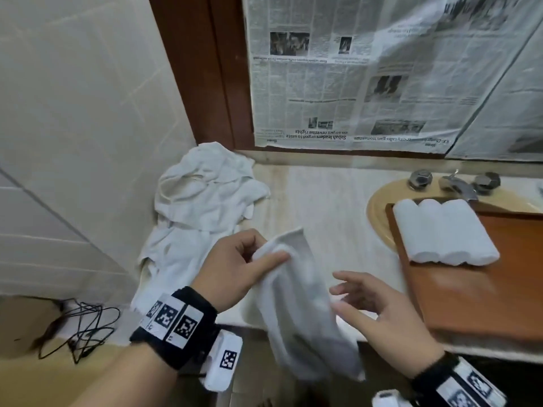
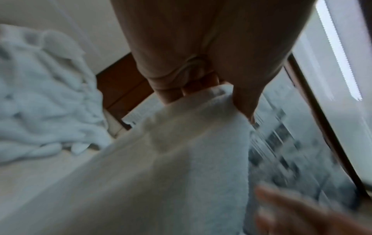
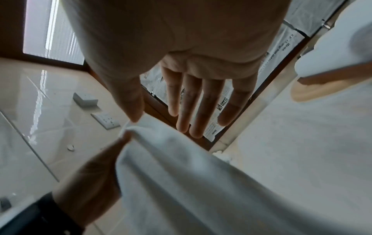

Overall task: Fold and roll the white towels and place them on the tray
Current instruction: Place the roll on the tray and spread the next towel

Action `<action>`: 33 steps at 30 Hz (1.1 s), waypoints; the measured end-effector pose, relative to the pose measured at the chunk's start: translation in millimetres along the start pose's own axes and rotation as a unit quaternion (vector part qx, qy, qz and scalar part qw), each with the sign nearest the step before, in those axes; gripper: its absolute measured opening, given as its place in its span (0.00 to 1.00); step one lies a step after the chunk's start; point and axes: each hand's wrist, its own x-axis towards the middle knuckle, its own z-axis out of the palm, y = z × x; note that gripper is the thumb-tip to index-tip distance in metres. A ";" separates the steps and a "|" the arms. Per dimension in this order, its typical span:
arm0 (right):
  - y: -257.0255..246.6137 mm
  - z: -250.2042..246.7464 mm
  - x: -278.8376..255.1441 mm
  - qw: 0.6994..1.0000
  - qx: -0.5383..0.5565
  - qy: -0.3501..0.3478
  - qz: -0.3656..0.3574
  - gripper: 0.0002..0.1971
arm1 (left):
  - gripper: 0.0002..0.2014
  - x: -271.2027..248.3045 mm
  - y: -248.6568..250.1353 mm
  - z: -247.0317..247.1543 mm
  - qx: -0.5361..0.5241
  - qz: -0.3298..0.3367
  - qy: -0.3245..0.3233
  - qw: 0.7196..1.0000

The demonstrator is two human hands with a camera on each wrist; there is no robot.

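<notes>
Left hand (image 1: 235, 268) pinches the upper end of a white towel (image 1: 296, 306) between thumb and curled fingers; the towel hangs down past the front edge of the table (image 1: 317, 195). Right hand (image 1: 373, 306) is just beside the hanging towel, fingers straight and spread, holding nothing; whether it touches the cloth cannot be told. Three rolled towels (image 1: 443, 233) lie side by side, touching, at the back left corner of the wooden tray (image 1: 482, 292), which sits at the right end of the table partly over the sink (image 1: 379, 212). A loose pile of towels (image 1: 199, 207) lies at the left end. Newspaper (image 1: 352, 71) covers the surface behind the table, mounted upside down; one legible headline reads "Sabah leaders urged to unite".
</notes>
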 end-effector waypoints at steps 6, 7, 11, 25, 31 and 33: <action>-21.9 2.7 -4.6 0.992 -0.060 0.041 -0.105 0.31 | 0.14 5.5 11.1 20.5 0.224 0.147 -0.120 0.956; -23.2 0.8 -3.9 0.986 -0.090 0.052 -0.127 0.27 | 0.13 8.1 13.8 20.5 0.247 0.169 -0.129 0.945; -22.4 -6.0 -2.0 0.962 -0.178 0.069 -0.197 0.12 | 0.16 13.9 18.7 21.6 0.288 0.222 -0.145 0.920; -2.0 -43.2 7.9 0.904 -0.316 0.118 -0.265 0.02 | 0.12 17.3 -2.6 18.9 0.347 0.320 -0.029 0.881; 19.5 -73.3 2.6 0.914 -0.302 0.155 -0.223 0.05 | 0.15 12.2 -33.4 2.1 0.374 0.285 -0.006 0.882; 24.9 -84.0 -1.0 0.917 -0.302 0.167 -0.201 0.05 | 0.17 11.7 -44.3 -3.9 0.395 0.254 -0.001 0.883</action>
